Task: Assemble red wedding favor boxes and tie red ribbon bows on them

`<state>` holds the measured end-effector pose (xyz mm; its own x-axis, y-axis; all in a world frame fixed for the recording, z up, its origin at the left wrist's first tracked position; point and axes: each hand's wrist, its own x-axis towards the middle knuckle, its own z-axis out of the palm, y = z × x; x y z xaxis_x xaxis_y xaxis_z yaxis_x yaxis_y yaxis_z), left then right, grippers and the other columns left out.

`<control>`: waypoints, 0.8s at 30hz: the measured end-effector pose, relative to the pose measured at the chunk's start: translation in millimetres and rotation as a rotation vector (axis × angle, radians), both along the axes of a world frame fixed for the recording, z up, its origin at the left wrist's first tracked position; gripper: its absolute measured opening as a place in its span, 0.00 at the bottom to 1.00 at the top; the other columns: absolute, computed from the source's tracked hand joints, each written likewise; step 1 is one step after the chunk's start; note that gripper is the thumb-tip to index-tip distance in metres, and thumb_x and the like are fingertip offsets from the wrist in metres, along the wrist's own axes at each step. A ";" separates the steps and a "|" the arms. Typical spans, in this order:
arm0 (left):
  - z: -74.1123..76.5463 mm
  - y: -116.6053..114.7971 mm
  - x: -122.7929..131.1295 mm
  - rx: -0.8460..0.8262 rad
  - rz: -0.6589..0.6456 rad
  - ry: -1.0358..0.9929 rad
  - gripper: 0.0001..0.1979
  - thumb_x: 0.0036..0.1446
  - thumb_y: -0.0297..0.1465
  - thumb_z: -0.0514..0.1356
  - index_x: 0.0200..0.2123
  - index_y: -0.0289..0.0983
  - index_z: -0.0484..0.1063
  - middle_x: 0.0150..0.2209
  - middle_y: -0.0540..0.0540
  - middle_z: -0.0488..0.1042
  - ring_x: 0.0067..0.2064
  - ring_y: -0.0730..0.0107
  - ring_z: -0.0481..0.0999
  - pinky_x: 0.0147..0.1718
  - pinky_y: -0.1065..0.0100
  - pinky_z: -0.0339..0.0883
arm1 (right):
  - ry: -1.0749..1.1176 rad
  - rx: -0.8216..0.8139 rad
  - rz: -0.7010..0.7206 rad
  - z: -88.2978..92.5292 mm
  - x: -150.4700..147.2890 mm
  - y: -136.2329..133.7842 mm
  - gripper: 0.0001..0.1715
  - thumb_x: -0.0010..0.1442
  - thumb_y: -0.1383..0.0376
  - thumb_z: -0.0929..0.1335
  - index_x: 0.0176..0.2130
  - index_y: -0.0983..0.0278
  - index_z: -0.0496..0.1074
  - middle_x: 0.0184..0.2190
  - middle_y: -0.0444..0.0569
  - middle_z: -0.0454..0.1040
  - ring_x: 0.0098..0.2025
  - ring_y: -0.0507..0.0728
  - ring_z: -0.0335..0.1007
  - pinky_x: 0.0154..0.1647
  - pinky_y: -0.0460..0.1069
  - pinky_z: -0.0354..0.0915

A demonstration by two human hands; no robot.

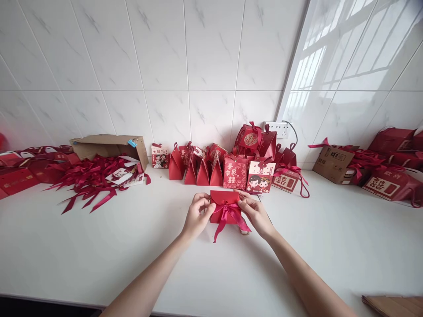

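A small red gift box point(224, 199) stands on the white counter point(99, 255) at centre, with a dark pink satin ribbon point(228, 213) tied in a bow on its front and its tails hanging down. My left hand point(197, 216) pinches the box's left side near the bow. On the other side my right hand point(254, 213) grips the box's right edge, fingers curled by the ribbon. Both forearms reach in from the bottom of the head view.
A row of finished red gift boxes point(231, 169) lines the tiled wall behind. A tipped cardboard carton point(109, 147) spills loose red ribbons point(89, 180) at left. More cartons and red boxes point(380, 169) sit at right, near a wall socket point(276, 129). Brown cardboard point(393, 304) shows at bottom right.
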<state>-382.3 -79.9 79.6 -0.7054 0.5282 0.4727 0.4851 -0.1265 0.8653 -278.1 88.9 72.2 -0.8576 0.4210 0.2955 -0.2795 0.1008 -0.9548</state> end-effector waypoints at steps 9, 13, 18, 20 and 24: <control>-1.2 0.3 0.4 -0.004 0.005 0.009 0.18 0.53 0.40 0.58 0.17 0.37 0.60 0.39 0.44 0.67 0.38 0.66 0.74 0.30 0.68 0.71 | -0.008 0.001 -0.026 0.0 -0.3 -1.2 0.27 0.50 0.45 0.71 0.18 0.63 0.66 0.56 0.53 0.66 0.59 0.66 0.60 0.58 0.57 0.56; -2.3 0.2 -2.2 -0.007 0.007 0.028 0.18 0.53 0.40 0.57 0.17 0.37 0.61 0.38 0.44 0.66 0.40 0.65 0.73 0.34 0.67 0.71 | -0.002 -0.020 -0.011 0.5 -0.2 -2.1 0.27 0.50 0.45 0.71 0.18 0.63 0.65 0.57 0.53 0.64 0.60 0.67 0.58 0.57 0.57 0.56; -4.5 0.1 -6.6 -0.026 0.001 0.046 0.17 0.54 0.40 0.57 0.18 0.37 0.62 0.39 0.44 0.66 0.38 0.67 0.73 0.33 0.68 0.70 | -0.014 0.010 -0.030 4.0 1.0 -3.8 0.28 0.50 0.44 0.70 0.18 0.62 0.64 0.56 0.54 0.65 0.60 0.66 0.58 0.57 0.57 0.55; -4.5 -0.7 -7.4 -0.040 -0.004 0.051 0.17 0.54 0.40 0.57 0.19 0.37 0.62 0.39 0.44 0.65 0.35 0.69 0.72 0.28 0.70 0.69 | -0.016 0.057 -0.047 5.5 2.0 -4.5 0.28 0.51 0.44 0.69 0.18 0.62 0.63 0.56 0.54 0.65 0.59 0.66 0.60 0.57 0.57 0.55; -2.4 -3.4 -7.8 -0.063 -0.031 0.015 0.17 0.55 0.41 0.56 0.21 0.37 0.62 0.40 0.46 0.65 0.26 0.76 0.68 0.16 0.73 0.61 | 0.004 0.168 -0.098 8.6 5.4 -6.9 0.28 0.54 0.45 0.67 0.19 0.62 0.62 0.56 0.55 0.66 0.58 0.64 0.62 0.56 0.56 0.56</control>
